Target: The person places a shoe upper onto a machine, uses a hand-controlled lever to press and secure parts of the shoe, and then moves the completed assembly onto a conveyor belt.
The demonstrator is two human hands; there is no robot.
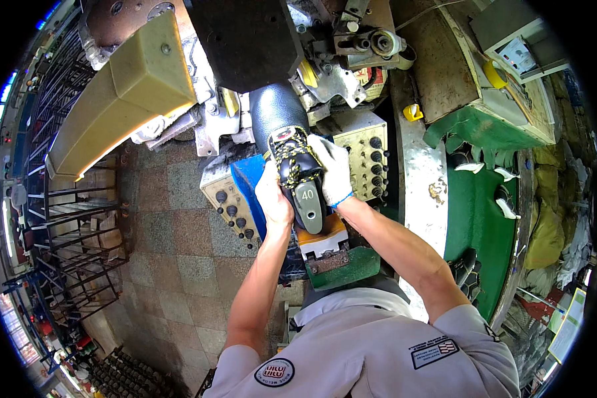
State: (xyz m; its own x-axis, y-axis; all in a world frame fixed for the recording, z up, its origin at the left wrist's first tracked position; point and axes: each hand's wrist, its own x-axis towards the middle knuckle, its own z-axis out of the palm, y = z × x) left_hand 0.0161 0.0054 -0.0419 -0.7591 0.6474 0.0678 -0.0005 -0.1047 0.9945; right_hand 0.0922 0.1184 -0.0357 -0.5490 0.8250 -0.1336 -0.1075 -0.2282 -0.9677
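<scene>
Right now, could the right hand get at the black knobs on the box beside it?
Probably yes: the right hand is close to the black knobs and nothing visible stands between, though it would have to leave the black shoe.

Lasted shoe (274, 114) between left hand (272, 197) and right hand (335, 166), toe toward machine plate (245, 43). Knob panels (355, 154) either side. Farther right: loose shoes (504, 198) in trough (477, 219). Far left: racks (79, 205).

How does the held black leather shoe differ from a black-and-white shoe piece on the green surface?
The left hand and right hand hold the black leather shoe; the black-and-white shoe piece lies unheld. The shoe shows yellow-patterned laces; the piece, a white edge. Both show black.
</scene>
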